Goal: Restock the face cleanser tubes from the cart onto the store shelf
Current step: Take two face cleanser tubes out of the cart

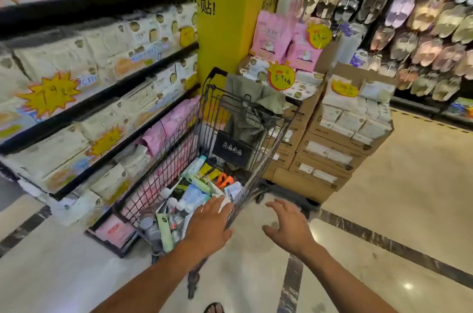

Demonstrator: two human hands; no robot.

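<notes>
on the left is a shelf (76, 7) full of pale packs. next to it stands a wire cart (174, 159). the face cleanser tubes (194, 196) lie in a heap at its bottom. the left hand (210, 223) reaches over the cart's near rim, fingers straight, holding nothing. the right hand (289, 228) hangs beside the cart, fingers spread wide.

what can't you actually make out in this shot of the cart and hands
Head view:
Labels on the tubes: blurred and small, unreadable.
Items beneath the left hand: hidden by it; contact with the cart rim unclear.
Cart's far end: covered by the green cloth.
Print on the shelf packs, left: motion-blurred.
</notes>
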